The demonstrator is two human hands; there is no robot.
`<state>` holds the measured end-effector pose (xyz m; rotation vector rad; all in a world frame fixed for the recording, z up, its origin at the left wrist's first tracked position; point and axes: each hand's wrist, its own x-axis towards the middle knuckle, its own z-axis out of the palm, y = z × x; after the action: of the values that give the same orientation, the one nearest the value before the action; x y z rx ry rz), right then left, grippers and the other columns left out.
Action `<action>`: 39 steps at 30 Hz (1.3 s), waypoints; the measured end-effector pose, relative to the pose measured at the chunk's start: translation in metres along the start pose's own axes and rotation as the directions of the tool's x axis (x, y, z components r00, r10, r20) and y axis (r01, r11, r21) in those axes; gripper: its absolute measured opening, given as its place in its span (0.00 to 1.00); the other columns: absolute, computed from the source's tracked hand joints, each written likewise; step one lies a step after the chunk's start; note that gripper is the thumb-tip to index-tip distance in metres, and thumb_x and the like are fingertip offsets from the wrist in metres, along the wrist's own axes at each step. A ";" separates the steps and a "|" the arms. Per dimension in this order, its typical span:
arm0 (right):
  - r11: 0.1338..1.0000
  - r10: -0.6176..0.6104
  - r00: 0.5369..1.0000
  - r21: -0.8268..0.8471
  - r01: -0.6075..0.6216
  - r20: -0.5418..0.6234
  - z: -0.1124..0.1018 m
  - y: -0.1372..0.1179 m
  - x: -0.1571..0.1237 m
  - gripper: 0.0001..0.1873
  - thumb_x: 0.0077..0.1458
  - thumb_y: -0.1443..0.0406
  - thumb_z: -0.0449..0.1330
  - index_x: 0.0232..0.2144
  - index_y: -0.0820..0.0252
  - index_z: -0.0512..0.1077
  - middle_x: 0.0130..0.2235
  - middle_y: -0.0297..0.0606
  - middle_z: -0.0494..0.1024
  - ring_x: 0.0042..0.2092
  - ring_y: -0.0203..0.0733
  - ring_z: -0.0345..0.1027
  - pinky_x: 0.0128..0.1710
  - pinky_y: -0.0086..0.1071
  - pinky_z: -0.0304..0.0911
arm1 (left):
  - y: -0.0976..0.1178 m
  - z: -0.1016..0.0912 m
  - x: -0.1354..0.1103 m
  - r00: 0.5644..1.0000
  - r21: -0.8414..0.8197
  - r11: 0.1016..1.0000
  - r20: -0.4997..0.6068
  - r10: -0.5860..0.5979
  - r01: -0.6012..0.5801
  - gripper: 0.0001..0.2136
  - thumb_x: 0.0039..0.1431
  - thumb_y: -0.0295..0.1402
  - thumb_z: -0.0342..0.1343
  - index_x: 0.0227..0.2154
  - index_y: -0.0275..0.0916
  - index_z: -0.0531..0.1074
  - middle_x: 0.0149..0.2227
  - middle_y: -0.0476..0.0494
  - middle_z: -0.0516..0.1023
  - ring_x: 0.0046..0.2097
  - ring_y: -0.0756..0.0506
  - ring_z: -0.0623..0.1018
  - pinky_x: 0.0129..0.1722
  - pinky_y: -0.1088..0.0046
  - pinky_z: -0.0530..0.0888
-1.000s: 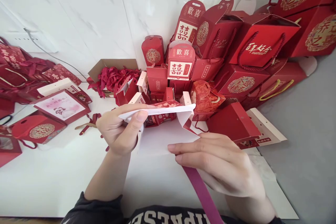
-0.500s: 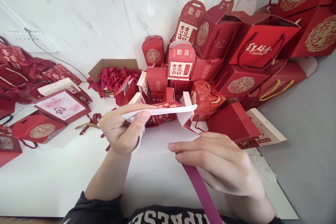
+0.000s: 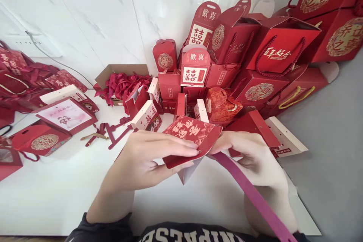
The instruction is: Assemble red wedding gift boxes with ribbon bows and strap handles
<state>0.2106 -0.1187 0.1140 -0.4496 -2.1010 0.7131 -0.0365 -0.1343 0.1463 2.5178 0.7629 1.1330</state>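
Head view, looking down at a white worktop (image 3: 56, 196) where two bare hands are meeting over a folded red card box blank (image 3: 193, 138) printed with gold characters. It is sitting at the centre of the picture, lifted just above the worktop, with a white flap (image 3: 188, 172) hanging from its underside.

Left hand (image 3: 147, 160) is coming in from 7 o'clock, palm down, fingers stretched long and flat across the near edge of the blank, thumb tucked beneath, so it is pinching the card. Right hand (image 3: 252, 159) is reaching in from 4 o'clock, fingers curled around the right corner of the blank; its thumb is hidden, so how firmly it is gripping cannot be told. A maroon ribbon strip (image 3: 252, 196) is running from that corner down toward 5 o'clock, crossing over the right hand.

Judging the risks: the card looks thin, so pressing unevenly could be creasing it off its scored lines or tearing the hanging flap. The ribbon looks loose and could be slipping free or snagging. Small red boxes (image 3: 147, 115) are standing close at 12 o'clock, and taller red gift bags (image 3: 278, 49) are stacked at 1 o'clock; a wide swing of either hand could be toppling them.
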 end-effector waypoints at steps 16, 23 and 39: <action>0.992 0.067 0.946 0.084 -0.098 0.318 0.014 0.034 0.018 0.09 0.57 0.74 0.57 0.38 0.60 0.73 0.39 0.37 0.82 0.39 0.35 0.76 0.42 0.28 0.70 | -0.068 -0.004 0.005 0.811 -0.107 0.942 0.546 -0.211 0.317 0.41 0.48 0.38 0.69 0.64 0.45 0.58 0.63 0.37 0.67 0.61 0.37 0.70 0.59 0.61 0.71; 0.985 0.140 0.984 0.087 -0.149 0.107 0.006 0.038 0.012 0.08 0.62 0.68 0.58 0.41 0.58 0.77 0.41 0.37 0.83 0.43 0.38 0.79 0.45 0.30 0.73 | -0.082 0.014 0.010 0.735 -0.100 0.915 0.633 -0.244 0.390 0.17 0.51 0.31 0.66 0.46 0.43 0.77 0.46 0.46 0.80 0.47 0.44 0.78 0.48 0.69 0.73; 0.886 0.369 0.928 -0.316 -0.339 0.041 0.000 0.034 0.009 0.04 0.60 0.68 0.58 0.38 0.57 0.73 0.32 0.32 0.80 0.30 0.35 0.73 0.31 0.27 0.66 | -0.073 0.034 0.016 0.787 0.047 0.836 0.313 -0.532 0.547 0.10 0.56 0.35 0.61 0.40 0.42 0.70 0.30 0.53 0.77 0.31 0.48 0.76 0.32 0.72 0.71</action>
<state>0.2070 -0.0874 0.0980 -1.0102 -2.2589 0.6238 -0.0278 -0.0663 0.1005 2.1355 1.2368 0.5266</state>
